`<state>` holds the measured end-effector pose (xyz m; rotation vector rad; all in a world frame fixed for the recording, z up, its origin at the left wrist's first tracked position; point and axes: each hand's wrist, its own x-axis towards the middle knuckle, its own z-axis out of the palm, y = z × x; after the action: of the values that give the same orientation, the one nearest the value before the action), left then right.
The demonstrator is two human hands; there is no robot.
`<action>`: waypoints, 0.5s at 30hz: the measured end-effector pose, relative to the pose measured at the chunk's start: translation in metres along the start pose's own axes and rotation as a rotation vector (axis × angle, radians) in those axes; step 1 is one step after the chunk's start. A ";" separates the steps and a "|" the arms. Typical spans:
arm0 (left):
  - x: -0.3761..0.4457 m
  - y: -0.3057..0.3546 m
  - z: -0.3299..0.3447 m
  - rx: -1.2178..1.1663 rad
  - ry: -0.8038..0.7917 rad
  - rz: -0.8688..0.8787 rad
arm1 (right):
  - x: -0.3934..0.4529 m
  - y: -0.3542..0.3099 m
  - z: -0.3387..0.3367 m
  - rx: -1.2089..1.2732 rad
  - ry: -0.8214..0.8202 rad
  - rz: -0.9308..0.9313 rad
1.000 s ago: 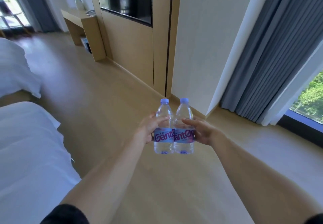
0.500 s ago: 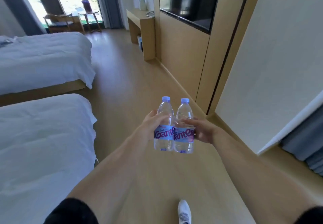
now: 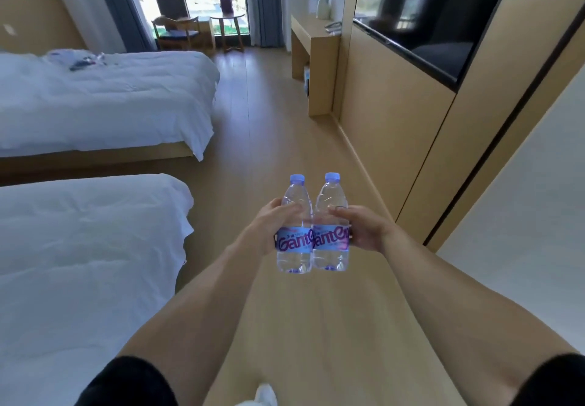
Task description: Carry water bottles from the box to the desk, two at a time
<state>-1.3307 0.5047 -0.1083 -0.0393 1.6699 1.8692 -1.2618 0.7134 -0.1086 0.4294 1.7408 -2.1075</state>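
Two clear water bottles with pale blue caps and purple labels stand upright side by side in front of me, touching. My left hand grips the left bottle around its middle. My right hand grips the right bottle the same way. Both arms are stretched out over the wooden floor. The wooden desk stands far ahead against the right wall, with a white kettle and a phone on its top. The box is not in view.
Two beds with white covers lie on the left, the near bed and the far bed. A wood-panelled wall with a dark screen runs along the right. A chair and small round table stand by the far window. Open floor runs between.
The view has swung left from the curtain and corner wall to the aisle along the beds, and the desk has come nearer. Both hands keep the same hold on the bottles.
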 end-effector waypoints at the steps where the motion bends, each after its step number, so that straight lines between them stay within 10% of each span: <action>1: 0.015 0.004 -0.003 -0.006 0.002 0.004 | 0.015 -0.006 -0.005 0.001 -0.001 0.005; 15: 0.275 0.124 -0.063 -0.034 -0.027 -0.019 | 0.264 -0.135 -0.052 0.053 0.067 0.035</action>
<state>-1.6325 0.5638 -0.1246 -0.0433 1.6145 1.8753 -1.5588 0.7632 -0.1224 0.5480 1.7047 -2.1411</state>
